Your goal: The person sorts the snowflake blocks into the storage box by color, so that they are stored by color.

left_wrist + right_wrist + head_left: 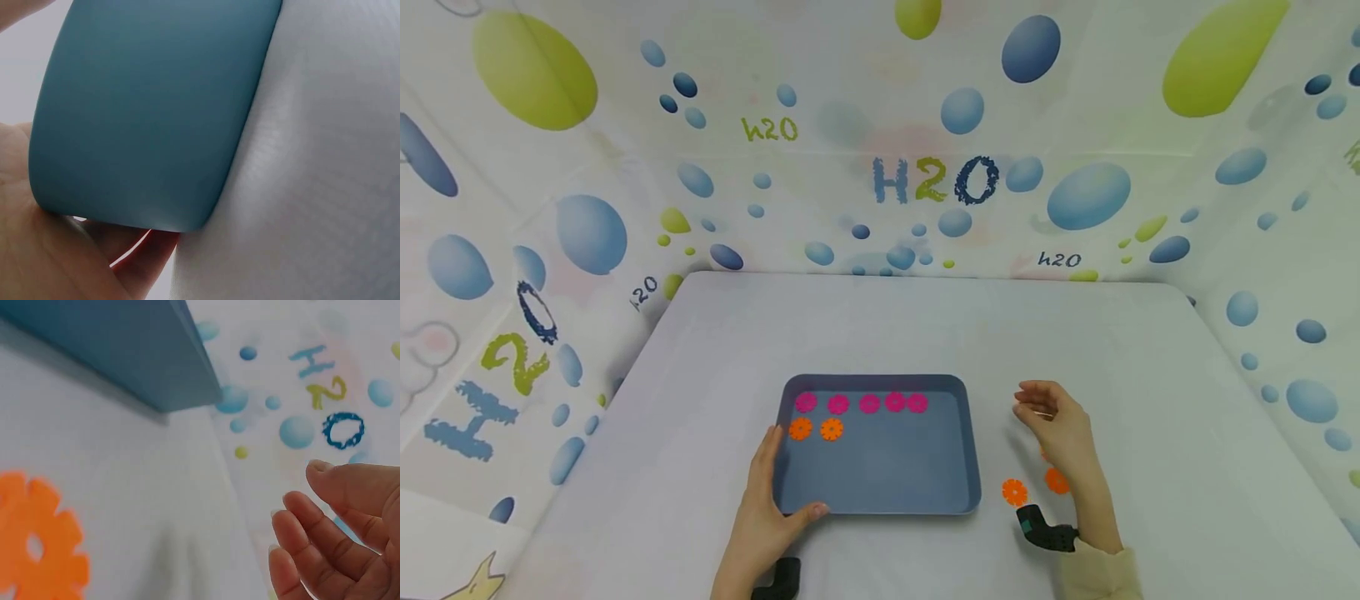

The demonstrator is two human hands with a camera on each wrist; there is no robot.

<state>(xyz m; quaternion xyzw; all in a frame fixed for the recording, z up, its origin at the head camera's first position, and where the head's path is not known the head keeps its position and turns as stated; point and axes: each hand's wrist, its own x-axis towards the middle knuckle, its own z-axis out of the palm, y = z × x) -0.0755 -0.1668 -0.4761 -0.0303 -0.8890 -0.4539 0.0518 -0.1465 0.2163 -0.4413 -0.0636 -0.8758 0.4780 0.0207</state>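
Observation:
A blue-grey tray (895, 475) lies on the white table. My left hand (763, 500) holds its near left corner, fingers along the left side and thumb at the front rim. In the left wrist view the tray's outer wall (144, 125) covers part of the fingers. Several pink notched discs (869, 404) form a row at the back of the tray, with two orange notched discs (831, 429) below them at the left. Right of the tray, my right hand (1060, 425) hovers with loosely bent fingers, nothing between thumb and fingertips.
Loose orange discs lie on the table near the right wrist: one (1015, 492) to its left, another (1057, 481) beside the forearm, and one partly hidden under the hand. A printed cloth (850, 100) with blue and green drops stands behind the table and at its sides.

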